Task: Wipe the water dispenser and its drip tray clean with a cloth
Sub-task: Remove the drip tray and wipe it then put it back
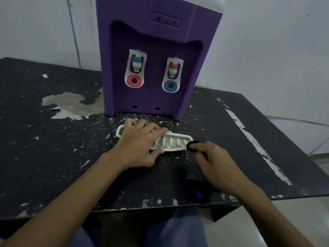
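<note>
Tray (171, 142) half under left hand (138, 142)

L grip (140, 142) flat, palm down, fingers splayed; R grip (211, 157) curled, pinching
</note>
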Available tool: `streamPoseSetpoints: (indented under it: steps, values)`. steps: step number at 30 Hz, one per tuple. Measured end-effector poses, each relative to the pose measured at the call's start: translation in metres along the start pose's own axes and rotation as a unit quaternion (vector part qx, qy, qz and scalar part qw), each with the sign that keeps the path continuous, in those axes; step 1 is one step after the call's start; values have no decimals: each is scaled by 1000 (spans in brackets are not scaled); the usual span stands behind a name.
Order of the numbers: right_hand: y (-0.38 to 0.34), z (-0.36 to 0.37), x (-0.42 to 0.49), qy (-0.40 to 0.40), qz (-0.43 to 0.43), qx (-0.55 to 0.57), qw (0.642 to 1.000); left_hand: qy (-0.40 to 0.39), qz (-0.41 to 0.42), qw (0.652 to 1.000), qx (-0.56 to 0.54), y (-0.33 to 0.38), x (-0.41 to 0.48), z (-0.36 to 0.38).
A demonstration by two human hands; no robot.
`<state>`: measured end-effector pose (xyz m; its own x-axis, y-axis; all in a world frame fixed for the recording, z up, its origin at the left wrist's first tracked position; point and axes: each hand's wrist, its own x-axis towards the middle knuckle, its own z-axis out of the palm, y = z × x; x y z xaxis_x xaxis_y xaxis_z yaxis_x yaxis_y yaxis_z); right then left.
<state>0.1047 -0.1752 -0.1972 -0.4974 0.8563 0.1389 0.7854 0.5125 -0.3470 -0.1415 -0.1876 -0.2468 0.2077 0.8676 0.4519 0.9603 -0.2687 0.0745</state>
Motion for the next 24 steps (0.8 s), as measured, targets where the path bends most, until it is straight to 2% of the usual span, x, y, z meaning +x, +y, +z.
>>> streamPoseSetpoints:
  steps: [4, 10, 14, 22, 24]
  values:
    - [-6, 3, 6, 30, -39, -96, 994, -11, 1, 1000, -3, 0, 2, -1]
    - [-15, -1, 23, -32, -91, -278, 956, -7, 3, 1000, -2, 0, 2, 0]
    - [-21, -12, 38, -61, -141, -387, 909, -5, 15, 1000, 20, 0, 3, -1]
    - [-49, -39, 57, -185, -234, -529, 794, -27, 36, 997, 56, 0, 8, -7]
    - [-49, -41, 59, -207, -233, -525, 792, -30, 38, 997, 59, -1, 10, -8]
